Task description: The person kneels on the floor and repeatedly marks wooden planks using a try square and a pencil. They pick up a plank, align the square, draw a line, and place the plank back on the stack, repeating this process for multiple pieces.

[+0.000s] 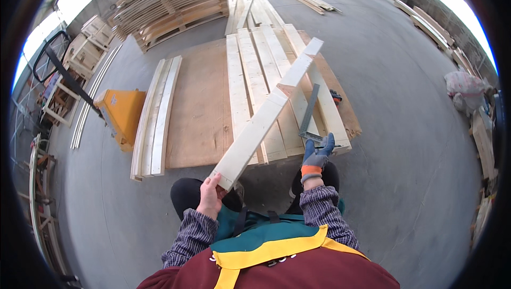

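Pale wood makes up the long, flat-sided plank (255, 129) that our bare left hand (209, 196) grips by its near end; it slants over flat, pale, straight boards (247, 71). Our right hand (318, 157), in a blue-grey glove with an orange cuff, is just beside a grey metal L-shaped square (308, 116); we cannot tell if it holds anything. We seem to be at the holding step; the next move likely calls for keeping the plank steady. Below lies a brown wooden sheet (197, 108), then smooth grey floor (420, 129).

Your work glove (316, 159) is blue-grey with an orange cuff (311, 170); your sleeves (192, 234) are pale-striped, your plank (251, 133) cream.
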Motion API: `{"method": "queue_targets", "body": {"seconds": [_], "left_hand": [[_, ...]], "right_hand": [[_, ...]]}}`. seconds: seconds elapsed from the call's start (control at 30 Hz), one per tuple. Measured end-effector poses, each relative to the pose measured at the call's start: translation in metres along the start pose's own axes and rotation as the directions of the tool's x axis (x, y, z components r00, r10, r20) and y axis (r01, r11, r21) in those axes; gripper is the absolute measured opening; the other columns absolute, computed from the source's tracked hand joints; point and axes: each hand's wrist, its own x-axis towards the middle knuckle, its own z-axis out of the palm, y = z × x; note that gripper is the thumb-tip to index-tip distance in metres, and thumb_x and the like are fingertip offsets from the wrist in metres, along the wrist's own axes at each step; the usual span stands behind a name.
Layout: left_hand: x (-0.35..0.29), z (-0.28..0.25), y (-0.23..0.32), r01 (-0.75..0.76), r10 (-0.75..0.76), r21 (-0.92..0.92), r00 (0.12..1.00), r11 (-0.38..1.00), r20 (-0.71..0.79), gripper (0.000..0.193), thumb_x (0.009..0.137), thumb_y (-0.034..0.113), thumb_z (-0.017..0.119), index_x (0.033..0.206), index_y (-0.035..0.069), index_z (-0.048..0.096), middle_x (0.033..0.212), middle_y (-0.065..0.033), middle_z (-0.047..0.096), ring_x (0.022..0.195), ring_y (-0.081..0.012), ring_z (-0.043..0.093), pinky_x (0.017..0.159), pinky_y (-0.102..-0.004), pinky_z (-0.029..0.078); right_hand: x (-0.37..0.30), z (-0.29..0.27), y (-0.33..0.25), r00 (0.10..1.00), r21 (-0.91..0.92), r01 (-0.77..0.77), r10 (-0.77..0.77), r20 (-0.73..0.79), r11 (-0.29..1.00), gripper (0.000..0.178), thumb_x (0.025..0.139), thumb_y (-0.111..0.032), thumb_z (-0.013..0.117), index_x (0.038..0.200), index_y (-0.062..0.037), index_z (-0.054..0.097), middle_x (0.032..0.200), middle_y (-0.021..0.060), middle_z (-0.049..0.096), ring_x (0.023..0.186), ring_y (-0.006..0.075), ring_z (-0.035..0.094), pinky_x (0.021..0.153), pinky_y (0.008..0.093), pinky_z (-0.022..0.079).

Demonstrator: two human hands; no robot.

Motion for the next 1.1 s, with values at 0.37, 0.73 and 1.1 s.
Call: {"method": "queue_targets", "body": {"seconds": [0.37, 0.73, 1.1], "left_hand": [[-0.111, -0.037, -0.016, 0.023, -0.021, 0.039, 0.998, 0.999, -0.057, 0.032, 0.092, 0.022, 0.066, 0.114, 0.004, 0.05, 0.105, -0.0085, 0.06, 0.097, -0.0175, 0.062, 0.082, -0.0364, 0.054], [-0.11, -0.066, -0.057, 0.129, -0.125, -0.168, 0.991, 0.977, 0.037, 0.037, 0.091, 0.024, 0.069, 0.115, 0.009, 0.046, 0.11, -0.0057, 0.059, 0.102, -0.0189, 0.061, 0.083, -0.0384, 0.056], [-0.072, 0.012, -0.016, 0.044, -0.049, -0.174, 0.998, 0.984, -0.024, 0.033, 0.096, 0.024, 0.06, 0.119, 0.006, 0.043, 0.115, -0.0102, 0.059, 0.106, -0.0212, 0.062, 0.092, -0.0422, 0.054]], "right_hand": [[-0.085, 0.076, -0.042, 0.675, 0.383, -0.737, 0.577, 0.46, 0.557, 0.052, 0.083, -0.002, 0.071, 0.13, -0.003, 0.049, 0.111, 0.0118, 0.063, 0.094, 0.0224, 0.063, 0.077, 0.0356, 0.056], [-0.105, 0.127, -0.063, 0.688, 0.309, -0.71, 0.533, 0.492, 0.633, 0.056, 0.079, 0.001, 0.074, 0.128, 0.0001, 0.047, 0.107, 0.0124, 0.062, 0.09, 0.0225, 0.064, 0.08, 0.0317, 0.055], [-0.074, 0.223, -0.032, 0.678, -0.006, -0.594, 0.505, 0.534, 0.804, 0.054, 0.076, -0.014, 0.08, 0.121, 0.0063, 0.058, 0.106, 0.0154, 0.066, 0.089, 0.0204, 0.064, 0.079, 0.0301, 0.052]]}}
